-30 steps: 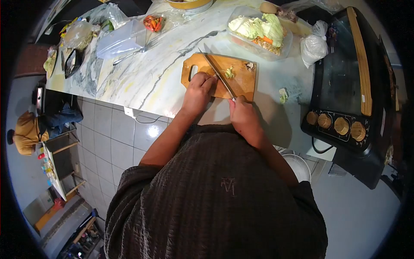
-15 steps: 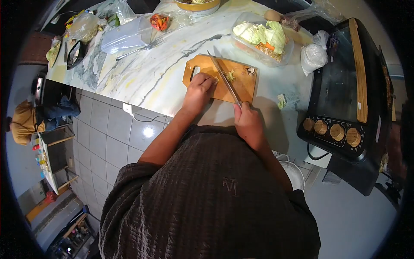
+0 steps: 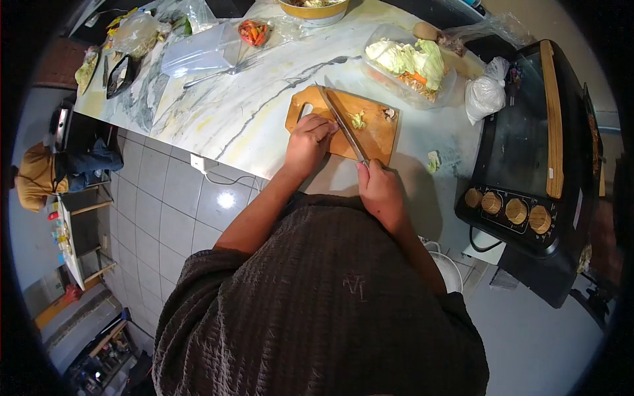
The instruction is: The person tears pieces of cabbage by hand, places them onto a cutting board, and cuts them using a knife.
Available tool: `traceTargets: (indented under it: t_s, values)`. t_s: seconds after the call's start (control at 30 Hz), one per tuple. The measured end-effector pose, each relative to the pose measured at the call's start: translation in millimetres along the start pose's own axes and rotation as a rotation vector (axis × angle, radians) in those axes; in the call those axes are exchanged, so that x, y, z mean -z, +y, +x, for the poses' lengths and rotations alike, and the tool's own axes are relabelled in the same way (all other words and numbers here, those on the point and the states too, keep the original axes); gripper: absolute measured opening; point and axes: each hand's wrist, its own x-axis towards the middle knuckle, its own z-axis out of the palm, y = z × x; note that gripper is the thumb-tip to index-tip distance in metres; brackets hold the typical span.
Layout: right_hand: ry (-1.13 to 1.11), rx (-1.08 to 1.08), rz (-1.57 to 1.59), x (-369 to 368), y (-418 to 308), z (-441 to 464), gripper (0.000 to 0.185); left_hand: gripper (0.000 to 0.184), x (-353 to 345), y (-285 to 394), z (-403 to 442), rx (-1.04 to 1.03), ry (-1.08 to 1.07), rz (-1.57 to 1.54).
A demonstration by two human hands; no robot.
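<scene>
My right hand [image 3: 381,188] grips the handle of a long kitchen knife [image 3: 346,129]. The blade slants across a wooden cutting board [image 3: 375,137], its tip pointing away from me past the far edge. On the board's left part my left hand [image 3: 308,146] is closed, fingers curled and pinched beside the blade. A small pale bit shows at its fingertips, too small to name. To the right of the blade lie pale green chopped bits [image 3: 358,120], and a small whitish-brown scrap [image 3: 389,114] sits near the board's far right corner.
Behind the board stands a clear plastic container [image 3: 432,99] with cabbage and shredded vegetables. A tied white bag [image 3: 487,91] and a black oven [image 3: 522,132] are on the right. A fork [image 3: 218,74], a clear box [image 3: 201,51] and red chillies [image 3: 253,32] lie far left. Another person [image 3: 41,173] is across the room.
The view has shifted slightly, so the board appears a little farther right. The knife blade has come closer to my left fingertips. Both hands keep their holds.
</scene>
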Motion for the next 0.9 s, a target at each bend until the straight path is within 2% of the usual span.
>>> traceTargets:
  t_s: [0.37,0.43,0.5,0.73,0.9]
  values:
    - [-0.079,-0.022,-0.08,4.1,-5.3,2.4,0.039,0.019,-2.5,0.9,-3.6,0.084,0.004,-0.004]
    - [-0.119,-0.155,-0.123,2.6,-11.7,4.1,0.037,0.018,-2.1,1.0,-2.9,0.08,0.0,-0.004]
    - [-0.114,-0.147,-0.103,0.7,-9.9,5.0,0.038,0.012,-1.7,3.3,-1.5,0.063,0.028,-0.016]
    - [-0.153,-0.154,-0.11,-3.3,-3.8,10.6,0.042,0.012,-3.5,1.7,-2.0,0.048,0.03,-0.019]
    - [-0.093,-0.126,-0.119,-2.9,-1.5,1.3,0.041,0.011,-2.2,2.8,-2.5,0.046,0.02,-0.013]
